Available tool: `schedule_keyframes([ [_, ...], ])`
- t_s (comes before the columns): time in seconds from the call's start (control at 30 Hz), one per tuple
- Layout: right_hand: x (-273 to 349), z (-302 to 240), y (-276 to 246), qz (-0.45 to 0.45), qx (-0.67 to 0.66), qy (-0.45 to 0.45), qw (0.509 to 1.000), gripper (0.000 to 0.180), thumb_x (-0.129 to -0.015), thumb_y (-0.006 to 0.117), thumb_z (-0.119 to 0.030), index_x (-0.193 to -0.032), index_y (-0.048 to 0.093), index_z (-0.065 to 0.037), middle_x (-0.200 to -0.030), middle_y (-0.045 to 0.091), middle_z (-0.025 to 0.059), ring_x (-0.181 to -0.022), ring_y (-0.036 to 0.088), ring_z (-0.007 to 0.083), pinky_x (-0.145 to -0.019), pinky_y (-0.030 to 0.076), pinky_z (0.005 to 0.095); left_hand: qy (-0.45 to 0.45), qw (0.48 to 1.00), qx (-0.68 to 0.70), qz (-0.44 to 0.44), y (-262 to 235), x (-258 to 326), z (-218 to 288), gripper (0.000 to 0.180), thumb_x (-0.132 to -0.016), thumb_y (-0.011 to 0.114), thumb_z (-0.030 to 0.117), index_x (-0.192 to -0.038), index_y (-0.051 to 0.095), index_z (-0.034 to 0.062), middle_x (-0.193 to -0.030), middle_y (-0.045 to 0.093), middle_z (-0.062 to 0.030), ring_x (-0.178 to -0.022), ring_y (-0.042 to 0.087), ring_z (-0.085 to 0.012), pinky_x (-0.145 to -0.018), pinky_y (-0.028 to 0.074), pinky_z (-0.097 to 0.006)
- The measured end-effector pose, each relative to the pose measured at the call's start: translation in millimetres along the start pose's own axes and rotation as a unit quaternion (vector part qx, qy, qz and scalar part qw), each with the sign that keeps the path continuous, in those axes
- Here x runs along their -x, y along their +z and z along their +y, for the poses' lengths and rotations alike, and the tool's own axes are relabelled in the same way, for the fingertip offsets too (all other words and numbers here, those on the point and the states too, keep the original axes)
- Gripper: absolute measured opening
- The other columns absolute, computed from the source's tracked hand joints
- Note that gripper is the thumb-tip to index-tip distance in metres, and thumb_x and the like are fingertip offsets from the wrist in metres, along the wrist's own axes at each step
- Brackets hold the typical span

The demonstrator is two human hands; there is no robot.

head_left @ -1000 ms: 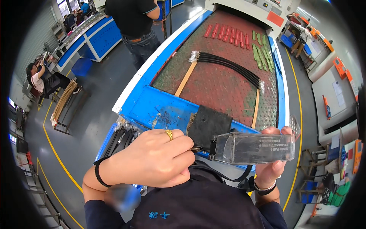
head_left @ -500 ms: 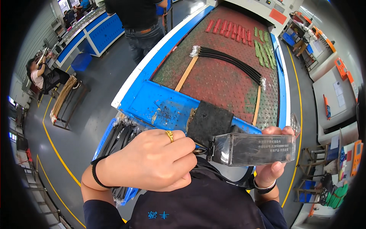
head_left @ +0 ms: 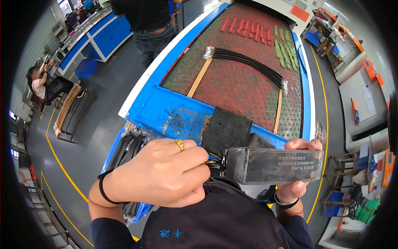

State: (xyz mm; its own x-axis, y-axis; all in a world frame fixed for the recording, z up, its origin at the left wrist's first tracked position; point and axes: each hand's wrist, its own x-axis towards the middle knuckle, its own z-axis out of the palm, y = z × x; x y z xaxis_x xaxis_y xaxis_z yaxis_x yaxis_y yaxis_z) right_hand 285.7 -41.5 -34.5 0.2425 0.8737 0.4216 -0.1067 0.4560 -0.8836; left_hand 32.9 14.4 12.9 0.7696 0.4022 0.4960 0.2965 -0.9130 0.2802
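Observation:
In front of my chest I hold a clear rectangular plastic box (head_left: 265, 166) with dark insides and pale printing on its front face. My right hand (head_left: 296, 186) grips its right end, thumb below and fingertips over the top edge. My left hand (head_left: 159, 172), with a gold ring and a black braided wristband, is closed in a fist at the box's left end. A small metal piece (head_left: 213, 160) runs from that fist to a black fitting (head_left: 223, 164) on the box. What lies inside the fist is hidden. Just behind the box is a black pad (head_left: 226, 130) over a blue ledge.
A blue-framed table bed (head_left: 178, 116) carries curved black strips (head_left: 248, 64) with plastic-wrapped ends, two wooden strips (head_left: 200, 78), red pieces (head_left: 244, 30) and green pieces (head_left: 285, 54). A blue crate (head_left: 114, 151) of black strips stands left. A person (head_left: 145, 29) stands beyond the bed.
The view has shifted slightly. The box sits a little lower and more level, its printed face turned more toward me. Both hands keep their hold.

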Motion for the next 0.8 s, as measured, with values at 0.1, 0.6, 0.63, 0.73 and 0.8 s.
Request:
schedule_keyframes([
  [0.1, 0, 1, -5, 0.013, 0.006, -0.001, 1.0, 0.086, -0.057, 0.08, -0.049, -0.116, 0.032, -0.01, -0.101, 0.055, 0.0155, -0.093, 0.053, 0.0212, -0.08, 0.044, 0.0336, -0.001, 1.0, -0.01, -0.002, -1, 0, 0, 0.017, -0.046, 0.057, 0.005, -0.063, 0.057, 0.0066, -0.071, 0.055, -0.0033, -0.052, 0.05, -0.0167, -0.041, 0.036, -0.026],
  [0.6, -5, -9, -4, 0.042, -0.049, 0.054, 0.996, 0.093, -0.057, 0.079, -0.049, -0.124, 0.03, -0.008, -0.101, 0.055, 0.0188, -0.095, 0.054, 0.0251, -0.079, 0.048, 0.0345, 0.098, 0.991, -0.085, 0.025, -2, -4, 6, 0.012, -0.054, 0.059, 0.011, -0.063, 0.057, 0.0034, -0.073, 0.056, -0.0077, -0.045, 0.044, -0.0129, -0.04, 0.038, -0.022],
  [0.63, -5, -9, -2, 0.037, -0.052, 0.059, 0.996, 0.093, -0.057, 0.079, -0.049, -0.124, 0.03, -0.008, -0.1, 0.055, 0.0187, -0.095, 0.054, 0.0251, -0.079, 0.049, 0.0345, 0.1, 0.991, -0.087, 0.025, -2, -5, 7, 0.011, -0.055, 0.059, 0.011, -0.063, 0.057, 0.0033, -0.073, 0.056, -0.0078, -0.045, 0.044, -0.0129, -0.04, 0.038, -0.022],
  [0.73, -5, -12, 2, 0.023, -0.059, 0.068, 0.996, 0.093, -0.056, 0.08, -0.049, -0.124, 0.03, -0.009, -0.1, 0.055, 0.0183, -0.094, 0.054, 0.0251, -0.078, 0.049, 0.0348, 0.101, 0.99, -0.095, 0.023, -3, -4, 9, 0.01, -0.058, 0.06, 0.012, -0.063, 0.057, 0.0035, -0.073, 0.056, -0.0076, -0.046, 0.044, -0.0127, -0.041, 0.038, -0.022],
  [0.8, -5, -12, 3, 0.017, -0.059, 0.065, 0.996, 0.093, -0.056, 0.08, -0.048, -0.124, 0.03, -0.009, -0.099, 0.055, 0.018, -0.094, 0.054, 0.0251, -0.079, 0.049, 0.0354, 0.097, 0.99, -0.098, 0.011, -5, -4, 12, 0.009, -0.059, 0.059, 0.011, -0.064, 0.057, 0.0036, -0.073, 0.056, -0.0073, -0.047, 0.044, -0.0125, -0.04, 0.037, -0.022],
])
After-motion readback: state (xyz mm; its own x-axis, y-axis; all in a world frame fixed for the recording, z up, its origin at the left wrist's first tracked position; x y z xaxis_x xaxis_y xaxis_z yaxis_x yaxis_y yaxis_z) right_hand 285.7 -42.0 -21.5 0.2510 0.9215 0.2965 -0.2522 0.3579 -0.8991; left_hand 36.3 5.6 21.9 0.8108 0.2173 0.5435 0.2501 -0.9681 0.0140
